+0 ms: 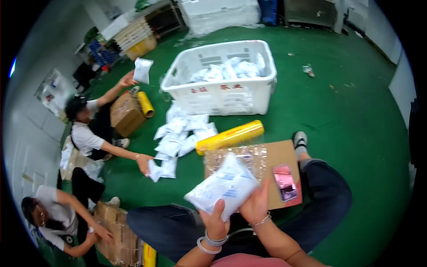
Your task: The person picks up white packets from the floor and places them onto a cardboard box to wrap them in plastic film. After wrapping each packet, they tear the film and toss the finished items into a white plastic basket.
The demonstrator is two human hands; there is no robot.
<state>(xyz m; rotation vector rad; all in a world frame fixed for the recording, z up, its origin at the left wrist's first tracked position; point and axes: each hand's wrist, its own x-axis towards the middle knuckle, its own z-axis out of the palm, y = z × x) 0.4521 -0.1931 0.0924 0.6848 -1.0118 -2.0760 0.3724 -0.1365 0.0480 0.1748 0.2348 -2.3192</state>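
Observation:
I hold a plump white packet with blue print (227, 184) in front of me, over a cardboard box (271, 153). My left hand (215, 220) is closed on its lower left edge, thumb up against the face. Along the right side my right hand (257, 202) grips the same packet, its fingers partly hidden behind it. A phone (285, 182) lies on the box, right of my hands. Clear wrap and tape (255, 160) cover part of the box top. A yellow roll of film (231, 136) rests at the box's far edge.
Beyond stands a white plastic crate (218, 95) holding several white packets. More packets (175, 138) lie piled on the green floor. At left one person (89, 129) lifts a packet and touches another; a second person (58, 218) sits by a carton (113, 231).

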